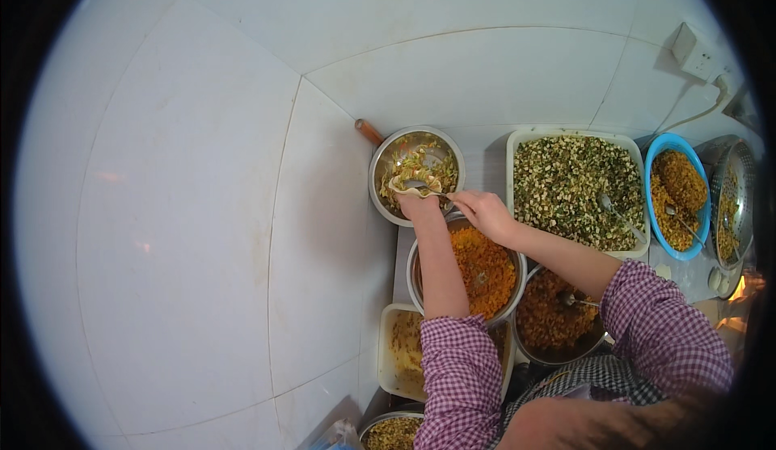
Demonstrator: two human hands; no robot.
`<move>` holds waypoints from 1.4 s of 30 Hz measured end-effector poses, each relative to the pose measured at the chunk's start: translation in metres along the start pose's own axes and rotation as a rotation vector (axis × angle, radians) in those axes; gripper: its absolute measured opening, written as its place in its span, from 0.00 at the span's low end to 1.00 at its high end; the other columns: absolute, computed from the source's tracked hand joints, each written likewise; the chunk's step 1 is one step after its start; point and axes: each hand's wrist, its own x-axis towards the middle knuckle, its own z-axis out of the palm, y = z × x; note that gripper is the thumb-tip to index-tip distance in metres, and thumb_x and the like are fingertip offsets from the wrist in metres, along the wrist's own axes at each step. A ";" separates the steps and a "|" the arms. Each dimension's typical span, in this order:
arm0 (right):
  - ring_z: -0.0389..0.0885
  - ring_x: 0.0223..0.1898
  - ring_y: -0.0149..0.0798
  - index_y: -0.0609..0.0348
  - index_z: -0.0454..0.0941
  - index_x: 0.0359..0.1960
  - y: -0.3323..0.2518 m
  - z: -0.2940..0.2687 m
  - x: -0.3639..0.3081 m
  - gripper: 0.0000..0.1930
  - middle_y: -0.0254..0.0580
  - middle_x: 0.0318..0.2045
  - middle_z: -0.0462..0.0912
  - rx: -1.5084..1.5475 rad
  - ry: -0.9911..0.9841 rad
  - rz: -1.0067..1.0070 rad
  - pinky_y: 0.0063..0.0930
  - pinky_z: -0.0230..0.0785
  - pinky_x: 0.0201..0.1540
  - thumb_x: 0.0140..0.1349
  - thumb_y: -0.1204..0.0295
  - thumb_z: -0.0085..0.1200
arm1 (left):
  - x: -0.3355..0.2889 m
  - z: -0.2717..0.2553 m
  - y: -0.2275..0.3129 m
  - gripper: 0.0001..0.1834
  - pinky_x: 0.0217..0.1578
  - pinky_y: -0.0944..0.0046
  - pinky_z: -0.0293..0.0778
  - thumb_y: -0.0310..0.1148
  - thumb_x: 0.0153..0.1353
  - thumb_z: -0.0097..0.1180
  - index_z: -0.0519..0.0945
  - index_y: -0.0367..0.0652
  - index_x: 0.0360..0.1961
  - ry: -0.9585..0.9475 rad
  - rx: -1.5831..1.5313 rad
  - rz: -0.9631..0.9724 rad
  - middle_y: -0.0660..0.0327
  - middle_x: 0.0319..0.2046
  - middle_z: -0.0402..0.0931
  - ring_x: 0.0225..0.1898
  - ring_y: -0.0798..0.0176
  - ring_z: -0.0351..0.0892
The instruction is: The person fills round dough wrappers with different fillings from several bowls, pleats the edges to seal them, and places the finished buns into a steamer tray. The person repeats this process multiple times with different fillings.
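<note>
My left hand (419, 206) cups a pale round dough wrapper (398, 185) over a steel bowl (377, 157) of shredded vegetable filling (414, 157). Some of that filling appears to lie on the wrapper. From the right, my right hand (487, 214) grips the handle of a metal spoon (441, 195), whose head rests at the wrapper. Its fingers are closed around the handle. Beneath my forearms, a second steel bowl (519, 276) contains orange chopped filling (477, 260).
A white tray (511, 163) of chopped greens and a blue basin (705, 183) stand to the right, with a perforated steel bowl (745, 167) beyond. Nearer me are a bowl of reddish-brown filling (552, 313) and a cream tray (385, 353). White walls (331, 208) enclose the left and back.
</note>
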 end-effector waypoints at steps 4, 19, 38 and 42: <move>0.83 0.33 0.58 0.56 0.82 0.47 0.008 -0.014 0.007 0.10 0.49 0.40 0.85 -0.062 -0.030 -0.066 0.45 0.79 0.37 0.68 0.69 0.56 | -0.007 -0.006 0.003 0.27 0.64 0.38 0.69 0.51 0.76 0.39 0.69 0.49 0.68 -0.093 -0.038 -0.014 0.56 0.67 0.68 0.66 0.47 0.68; 0.61 0.17 0.18 0.54 0.87 0.50 0.040 -0.025 0.006 0.13 0.24 0.18 0.75 0.744 -0.263 0.704 0.18 0.53 0.19 0.72 0.64 0.57 | -0.025 -0.006 0.003 0.28 0.61 0.42 0.72 0.55 0.73 0.46 0.73 0.49 0.64 -0.345 0.015 0.039 0.59 0.62 0.73 0.62 0.51 0.73; 0.57 0.75 0.45 0.59 0.69 0.70 -0.017 0.001 0.025 0.32 0.60 0.73 0.62 0.661 -0.266 0.354 0.34 0.47 0.75 0.79 0.47 0.33 | -0.077 -0.020 -0.006 0.25 0.57 0.51 0.78 0.52 0.74 0.44 0.72 0.47 0.63 -0.294 -0.090 0.049 0.57 0.59 0.75 0.59 0.52 0.76; 0.52 0.77 0.43 0.69 0.64 0.71 -0.021 -0.033 0.017 0.40 0.56 0.70 0.68 0.723 -0.300 0.305 0.40 0.41 0.78 0.77 0.41 0.28 | -0.098 -0.031 -0.010 0.21 0.49 0.55 0.81 0.49 0.75 0.45 0.75 0.45 0.55 -0.377 -0.151 -0.043 0.59 0.50 0.78 0.50 0.57 0.81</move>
